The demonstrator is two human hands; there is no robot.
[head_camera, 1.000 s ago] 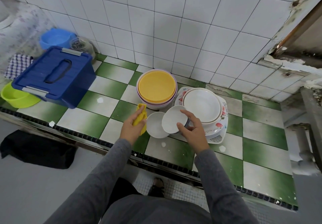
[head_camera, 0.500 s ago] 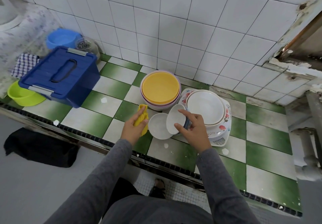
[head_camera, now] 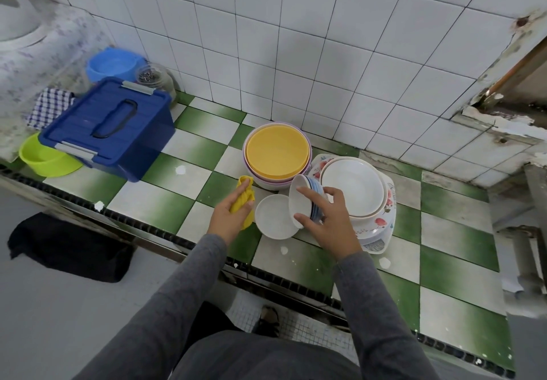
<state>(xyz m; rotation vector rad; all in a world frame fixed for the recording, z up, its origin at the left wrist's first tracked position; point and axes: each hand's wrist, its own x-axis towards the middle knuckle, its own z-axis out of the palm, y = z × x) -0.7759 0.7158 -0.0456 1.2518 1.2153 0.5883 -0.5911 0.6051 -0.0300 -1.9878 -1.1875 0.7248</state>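
My left hand grips a crumpled yellow cloth over the green-and-white tiled counter. A small white bowl sits upright on the counter just right of the cloth. My right hand holds a small stack of white bowls with blue outsides, tipped on edge so the inside faces left. Behind them stands a stack of bowls with a yellow one on top. To the right, large white bowls rest on flowered plates.
A blue lidded box stands at the left, with a lime green basin, a checked cloth, a blue bowl and a glass jar around it. White tiled wall behind. A dark cloth lies on the floor below the counter edge.
My right hand has tipped the small stack of bowls further upright on its edge. My left hand and the cloth have stayed in place; the view has shifted slightly.
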